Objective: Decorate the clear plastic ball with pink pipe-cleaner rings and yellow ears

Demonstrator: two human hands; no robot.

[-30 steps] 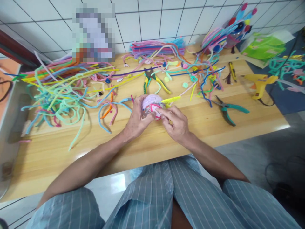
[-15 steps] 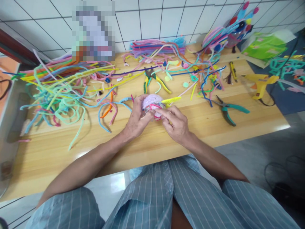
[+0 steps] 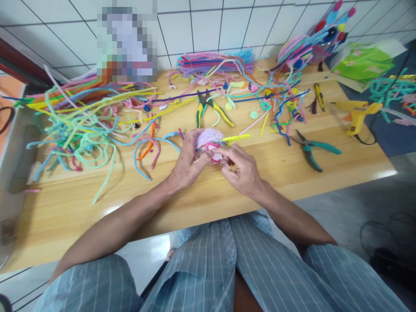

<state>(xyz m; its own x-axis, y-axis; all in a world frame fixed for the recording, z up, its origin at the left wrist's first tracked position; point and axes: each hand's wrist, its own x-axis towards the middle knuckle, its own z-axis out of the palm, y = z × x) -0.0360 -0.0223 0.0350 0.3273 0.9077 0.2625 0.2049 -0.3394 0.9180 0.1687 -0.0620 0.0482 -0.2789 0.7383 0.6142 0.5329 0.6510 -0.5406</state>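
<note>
My left hand (image 3: 190,158) is closed round the left side of a small rounded pipe-cleaner craft piece (image 3: 209,136). Lilac coils cover its top, and a pink-edged pale patch shows on the side near me. My right hand (image 3: 242,169) has its fingers bent, the index fingertip pressing on that patch from the right. A fuzzy yellow pipe cleaner (image 3: 237,138) sticks out beyond my right fingers; whether it is joined to the craft piece is hidden. Just behind lie yellow-and-green pliers (image 3: 214,110) with their handles spread.
Tangled pipe cleaners (image 3: 91,151) cover the table's left side, with a bundle (image 3: 214,63) by the tiled wall. To the right lie teal pliers (image 3: 313,149), a yellow glue gun (image 3: 357,115) and a yellow cutter (image 3: 319,96). A finished-looking colourful figure (image 3: 295,54) stands at the back right.
My right hand's fingers have shifted slightly on the craft piece, and the yellow pipe cleaner's free end lies a little further right. My left hand keeps its hold.
</note>
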